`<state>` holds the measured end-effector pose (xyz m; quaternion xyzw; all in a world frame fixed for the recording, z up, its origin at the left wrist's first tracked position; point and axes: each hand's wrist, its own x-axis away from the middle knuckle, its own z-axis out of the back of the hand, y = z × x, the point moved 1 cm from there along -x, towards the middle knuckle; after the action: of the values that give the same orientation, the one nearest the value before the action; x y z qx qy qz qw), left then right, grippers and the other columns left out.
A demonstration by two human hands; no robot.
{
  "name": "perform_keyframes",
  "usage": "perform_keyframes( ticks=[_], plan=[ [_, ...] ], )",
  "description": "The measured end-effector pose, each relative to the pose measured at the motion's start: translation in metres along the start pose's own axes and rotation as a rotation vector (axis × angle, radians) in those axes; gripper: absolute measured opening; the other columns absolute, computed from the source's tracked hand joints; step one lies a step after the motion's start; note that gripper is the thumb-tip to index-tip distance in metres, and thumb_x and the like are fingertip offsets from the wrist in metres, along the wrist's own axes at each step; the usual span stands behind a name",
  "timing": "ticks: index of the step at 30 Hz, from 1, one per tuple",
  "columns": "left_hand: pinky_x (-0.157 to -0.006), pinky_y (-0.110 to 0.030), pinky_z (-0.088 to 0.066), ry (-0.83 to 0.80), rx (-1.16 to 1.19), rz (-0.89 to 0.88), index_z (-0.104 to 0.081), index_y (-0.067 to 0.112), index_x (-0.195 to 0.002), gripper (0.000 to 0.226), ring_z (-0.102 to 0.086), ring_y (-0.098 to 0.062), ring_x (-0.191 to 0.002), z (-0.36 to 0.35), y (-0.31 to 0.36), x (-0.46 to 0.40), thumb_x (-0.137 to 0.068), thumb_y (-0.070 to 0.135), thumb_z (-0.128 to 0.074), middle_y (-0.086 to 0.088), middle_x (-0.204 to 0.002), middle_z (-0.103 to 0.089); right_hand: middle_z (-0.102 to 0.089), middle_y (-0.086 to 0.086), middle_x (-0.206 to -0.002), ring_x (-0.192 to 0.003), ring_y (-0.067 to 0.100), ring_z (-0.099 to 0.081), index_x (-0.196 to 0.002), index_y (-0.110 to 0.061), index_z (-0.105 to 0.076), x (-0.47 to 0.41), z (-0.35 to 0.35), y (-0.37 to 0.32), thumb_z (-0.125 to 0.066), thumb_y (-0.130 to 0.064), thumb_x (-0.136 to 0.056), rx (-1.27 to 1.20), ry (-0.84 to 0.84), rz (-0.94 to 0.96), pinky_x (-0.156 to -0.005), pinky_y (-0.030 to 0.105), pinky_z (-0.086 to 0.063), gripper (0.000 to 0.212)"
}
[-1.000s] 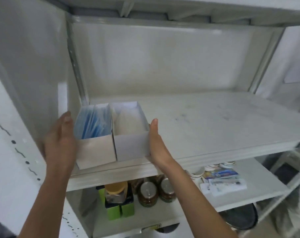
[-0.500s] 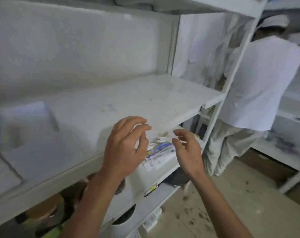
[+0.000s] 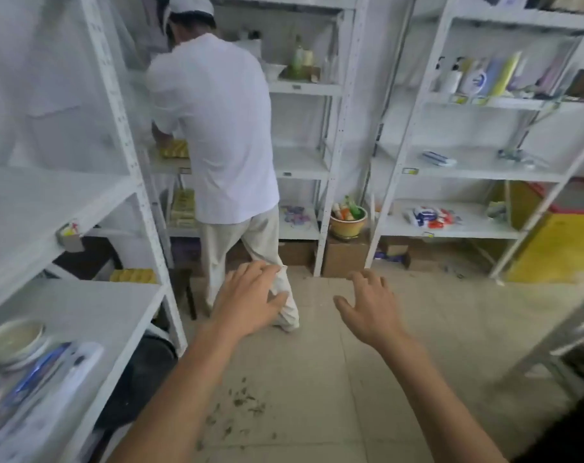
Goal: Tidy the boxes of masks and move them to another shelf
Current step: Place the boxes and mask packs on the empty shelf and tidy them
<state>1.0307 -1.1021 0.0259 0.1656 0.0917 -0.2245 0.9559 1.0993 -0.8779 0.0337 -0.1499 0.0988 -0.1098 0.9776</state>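
Observation:
My left hand point(image 3: 247, 300) and my right hand point(image 3: 371, 307) hang in mid-air over the tiled floor point(image 3: 317, 379), both with fingers spread and nothing in them. No mask boxes are in view now. The white shelf unit point(image 3: 83, 208) stands at my left, its upper board bare in the part that shows. On its lower board lie a white bowl point(image 3: 13, 339) and blue-and-white packets point(image 3: 46, 379).
A person in white point(image 3: 224, 135) stands ahead with their back to me, bent over a shelf. White racks line the far wall point(image 3: 300, 162) and the right side point(image 3: 467, 168), holding bottles and packets. A yellow chest point(image 3: 558, 245) sits far right. Debris litters the floor.
Both hands have let go of the two mask boxes on the left shelf and drawn back. The view has swung right, away from that shelf and into the aisle.

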Motion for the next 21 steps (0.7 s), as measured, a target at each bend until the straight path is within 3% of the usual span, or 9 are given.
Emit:
perform_keyframes(
  ticks=[7,21],
  plan=[
    [-0.116,-0.045,-0.027,-0.188,0.095,-0.141,-0.036,0.03,-0.151,0.066,-0.028,-0.024,-0.147,-0.091,0.095,-0.091,-0.093,0.061,-0.044,0.0,-0.162,-0.026,-0.037,0.011,-0.154,-0.142,0.034,-0.032,-0.15,-0.02,-0.038,-0.025,0.017,0.117,-0.055,-0.057,-0.09,0.086,-0.05,-0.259,-0.114,0.046,-0.031,0.072],
    [-0.117,-0.049,-0.028,-0.22,0.144,-0.318,-0.029,0.031,-0.153,0.071,-0.027,-0.025,-0.149,-0.161,0.161,-0.287,-0.093,0.066,-0.038,-0.001,-0.161,-0.029,-0.035,0.012,-0.156,-0.142,0.034,-0.032,-0.151,-0.022,-0.036,-0.154,0.031,0.211,-0.049,-0.062,-0.091,0.113,-0.002,-0.454,-0.115,0.048,-0.03,0.073]
  ],
)
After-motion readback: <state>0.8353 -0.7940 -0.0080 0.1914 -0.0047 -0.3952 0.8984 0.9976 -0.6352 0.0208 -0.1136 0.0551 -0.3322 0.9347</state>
